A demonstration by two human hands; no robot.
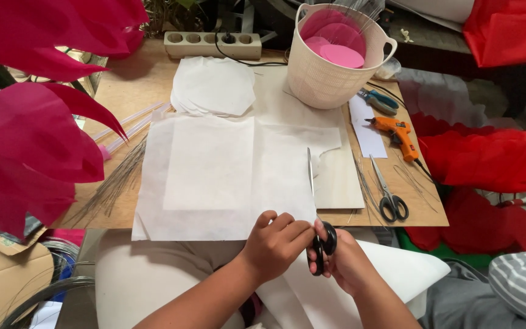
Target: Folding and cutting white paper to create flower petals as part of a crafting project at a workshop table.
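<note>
On the wooden board [153,79] lies a big white sheet [214,176], spread flat and hanging a little over the near edge, with a smaller white rectangle lying on top of it. To the left, large magenta petals [25,134] crowd the view, and red fabric [494,158] lies heaped to the right of the board. A white basket [330,79] with pink discs inside stands at the far right of the board, and a stack of round white cutouts [213,85] sits just left of it. A power strip [211,45] runs along the far edge. Thin wires [114,183] fan out left of the sheet. The left hand [275,244] pinches the sheet's near edge, fingers curled on the fabric. The right hand [342,259] is closed through the black handles of the scissors [318,207], whose blades look nearly shut and lie along the sheet's right edge, pointing away. An orange glue gun [394,134], a spare pair of scissors [388,192] and blue pliers [378,100] lie on the right side of the board
</note>
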